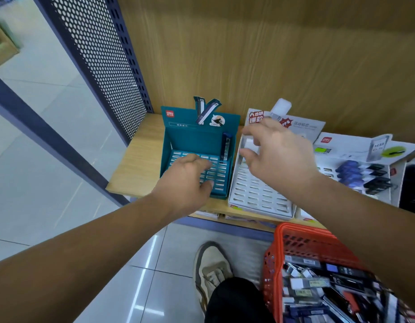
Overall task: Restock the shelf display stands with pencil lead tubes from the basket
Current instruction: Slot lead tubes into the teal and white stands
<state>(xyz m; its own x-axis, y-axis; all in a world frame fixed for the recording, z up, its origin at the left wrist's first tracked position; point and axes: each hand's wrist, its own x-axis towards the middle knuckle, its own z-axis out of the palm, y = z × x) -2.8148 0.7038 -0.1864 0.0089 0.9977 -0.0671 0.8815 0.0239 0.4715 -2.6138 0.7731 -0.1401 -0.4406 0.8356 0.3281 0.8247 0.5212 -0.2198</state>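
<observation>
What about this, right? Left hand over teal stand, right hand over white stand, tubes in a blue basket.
No. Head view: the basket is red, not blue. Left hand over teal stand, right hand over white stand, tubes inside: correct.

The left hand [187, 176] covers the middle slots of the teal stand [199, 138]; its curled fingertips are hidden, so whether they hold anything cannot be told. The right hand [274, 155] hides the rear of the white stand [260, 194]. The red basket [295, 240] is cut by the bottom edge and crossed by the right arm [365, 217]; its tubes [318, 283] are blurred. A black stand [414, 190] is cut off at the right end of the shelf [136, 169].
</observation>
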